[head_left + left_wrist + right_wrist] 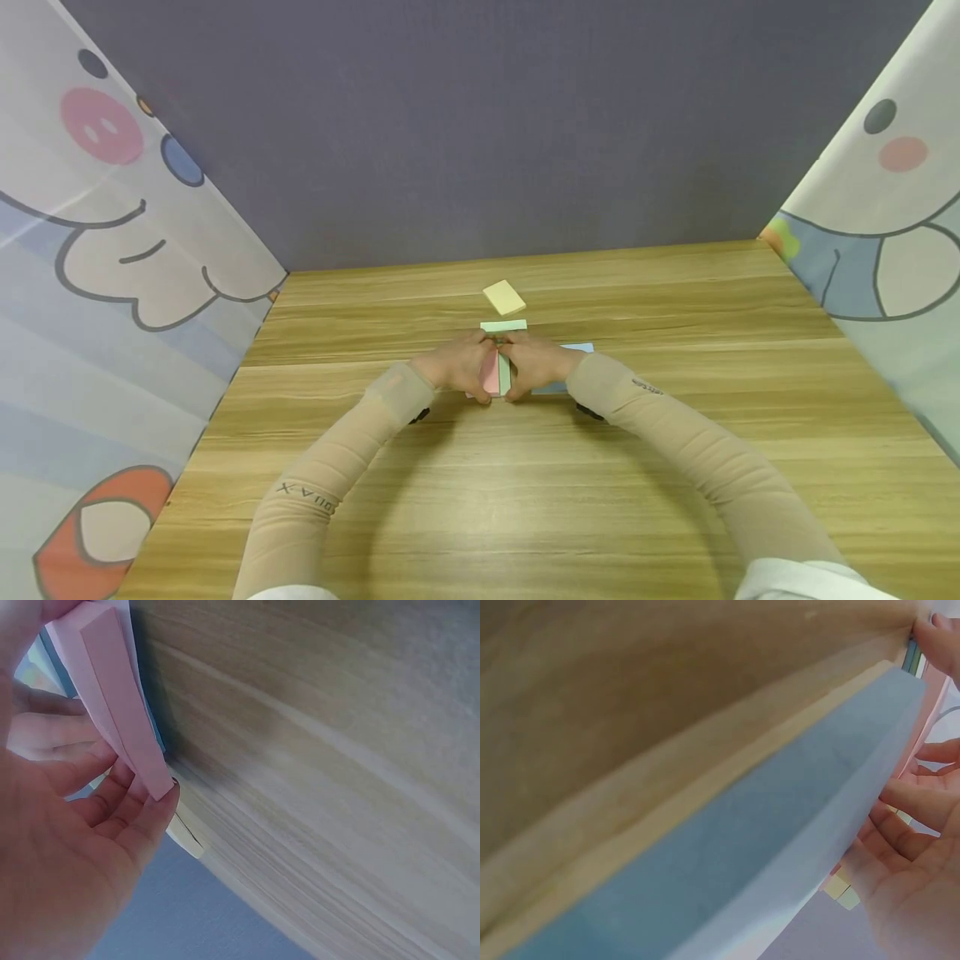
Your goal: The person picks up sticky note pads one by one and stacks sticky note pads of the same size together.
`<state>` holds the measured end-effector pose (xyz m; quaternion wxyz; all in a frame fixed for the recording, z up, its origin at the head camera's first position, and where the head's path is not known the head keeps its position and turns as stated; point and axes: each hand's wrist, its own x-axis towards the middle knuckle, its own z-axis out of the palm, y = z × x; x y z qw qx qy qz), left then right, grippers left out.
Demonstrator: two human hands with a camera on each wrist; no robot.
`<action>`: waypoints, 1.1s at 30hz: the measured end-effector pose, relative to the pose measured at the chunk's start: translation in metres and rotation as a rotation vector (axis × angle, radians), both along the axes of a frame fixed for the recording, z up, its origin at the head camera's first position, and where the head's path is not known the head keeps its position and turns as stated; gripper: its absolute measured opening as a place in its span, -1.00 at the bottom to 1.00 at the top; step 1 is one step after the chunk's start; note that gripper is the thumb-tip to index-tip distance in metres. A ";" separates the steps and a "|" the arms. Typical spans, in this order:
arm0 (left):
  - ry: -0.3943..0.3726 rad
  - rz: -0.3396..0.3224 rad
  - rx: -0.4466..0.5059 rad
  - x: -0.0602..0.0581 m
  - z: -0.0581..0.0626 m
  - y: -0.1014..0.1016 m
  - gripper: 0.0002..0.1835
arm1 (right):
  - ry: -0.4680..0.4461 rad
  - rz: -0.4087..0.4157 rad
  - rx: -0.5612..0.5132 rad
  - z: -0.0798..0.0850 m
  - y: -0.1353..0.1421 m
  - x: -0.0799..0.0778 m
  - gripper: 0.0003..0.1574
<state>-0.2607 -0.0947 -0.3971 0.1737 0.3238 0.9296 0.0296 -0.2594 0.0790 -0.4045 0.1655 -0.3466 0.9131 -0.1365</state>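
Observation:
My left hand (457, 364) grips a pink sticky note pad (490, 377), thumb at its near end and fingers at its far end. The pink pad (120, 697) fills the gap between thumb and fingers in the left wrist view. My right hand (538, 362) meets the left and holds the same small group of sticky note pads, where a green pad (505, 375) shows beside the pink one. Which layers its fingers touch is partly hidden. Under the right wrist lies a blue pad (578, 347), large and close in the right wrist view.
Just beyond the hands lies a pale green pad (503, 326). A yellow pad (505, 297) sits farther back on the wooden table (480, 500). A dark grey panel (480, 125) rises behind the table, with cartoon-printed sheets at both sides.

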 end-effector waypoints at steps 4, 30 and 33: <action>-0.007 0.003 0.010 0.000 -0.001 -0.001 -0.04 | -0.004 0.004 -0.015 -0.001 0.000 0.000 0.06; -0.042 -0.031 0.153 0.002 -0.009 -0.012 0.10 | -0.003 0.011 0.001 -0.002 0.002 -0.002 0.10; -0.050 -0.005 0.165 0.004 -0.007 -0.015 0.09 | -0.007 0.006 -0.009 -0.002 0.002 -0.002 0.12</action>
